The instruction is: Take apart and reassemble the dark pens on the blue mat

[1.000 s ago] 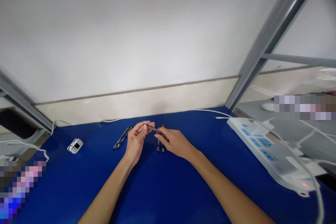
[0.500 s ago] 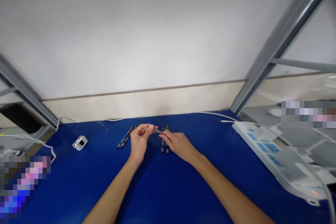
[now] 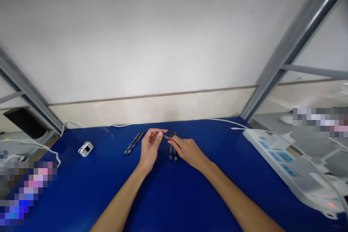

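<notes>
- Dark and slim, a pen (image 3: 166, 137) hangs just above the bench (image 3: 174, 203), held between the two hands and slanting down towards the right.
- The left hand (image 3: 151, 146) is closed on the pen's upper end, pinching it between thumb and fingertips, with the palm turned inward.
- The right hand (image 3: 188, 150) grips the lower end with its fingertips, knuckles up and the other fingers curled low over the blue surface.
- Two more dark pens (image 3: 173, 154) lie side by side on the bench, right under and just beside the right hand.
- Another pair of pens (image 3: 134, 143) lies slantwise, just left of the left hand.
- Further left sits a small white gadget (image 3: 86, 148).
- A white power strip (image 3: 285, 166) lies well off to the right, near the bench edge.
- A white cable (image 3: 212, 119) runs along the back edge, below the pale wall (image 3: 163, 43).
- Grey metal posts (image 3: 295, 40) slant up on both sides.
</notes>
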A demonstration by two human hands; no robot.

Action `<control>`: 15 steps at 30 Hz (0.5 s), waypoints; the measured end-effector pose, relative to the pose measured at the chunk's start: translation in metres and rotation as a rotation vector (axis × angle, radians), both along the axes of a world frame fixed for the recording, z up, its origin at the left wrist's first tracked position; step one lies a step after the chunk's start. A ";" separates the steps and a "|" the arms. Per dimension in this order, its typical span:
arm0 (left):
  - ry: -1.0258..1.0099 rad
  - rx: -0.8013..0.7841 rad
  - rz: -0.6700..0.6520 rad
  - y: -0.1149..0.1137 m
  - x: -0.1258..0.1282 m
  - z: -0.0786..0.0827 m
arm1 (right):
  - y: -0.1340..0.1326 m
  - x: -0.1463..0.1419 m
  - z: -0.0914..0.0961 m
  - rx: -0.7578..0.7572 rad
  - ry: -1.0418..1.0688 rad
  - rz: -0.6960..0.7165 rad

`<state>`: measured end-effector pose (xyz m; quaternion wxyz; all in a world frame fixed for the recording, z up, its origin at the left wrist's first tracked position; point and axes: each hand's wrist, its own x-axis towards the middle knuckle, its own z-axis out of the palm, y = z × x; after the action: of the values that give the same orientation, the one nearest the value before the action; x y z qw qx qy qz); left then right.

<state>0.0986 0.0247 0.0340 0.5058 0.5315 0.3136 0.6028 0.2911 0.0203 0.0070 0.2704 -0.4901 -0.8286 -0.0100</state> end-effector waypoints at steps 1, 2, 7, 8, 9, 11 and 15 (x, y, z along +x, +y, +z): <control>-0.021 0.003 -0.058 -0.001 0.001 0.001 | 0.000 0.001 0.001 -0.011 0.006 0.008; -0.041 -0.006 -0.109 -0.001 0.002 0.002 | -0.001 0.002 0.001 -0.022 0.010 0.016; -0.052 -0.042 -0.116 0.002 0.002 -0.002 | -0.001 0.001 0.002 -0.019 0.002 0.027; -0.046 -0.049 -0.085 0.002 0.002 -0.003 | -0.001 0.001 0.001 -0.012 -0.005 0.029; -0.041 -0.064 -0.053 0.003 0.001 -0.004 | 0.000 0.000 0.000 -0.006 -0.010 0.030; -0.024 -0.100 0.007 0.005 0.000 -0.006 | 0.001 -0.001 -0.003 0.006 -0.011 0.034; 0.014 -0.091 0.055 0.006 0.000 -0.010 | 0.002 0.001 -0.006 0.016 0.017 0.039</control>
<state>0.0983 0.0309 0.0242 0.5105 0.5035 0.3586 0.5978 0.2918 0.0227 0.0010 0.2815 -0.4716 -0.8357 -0.0070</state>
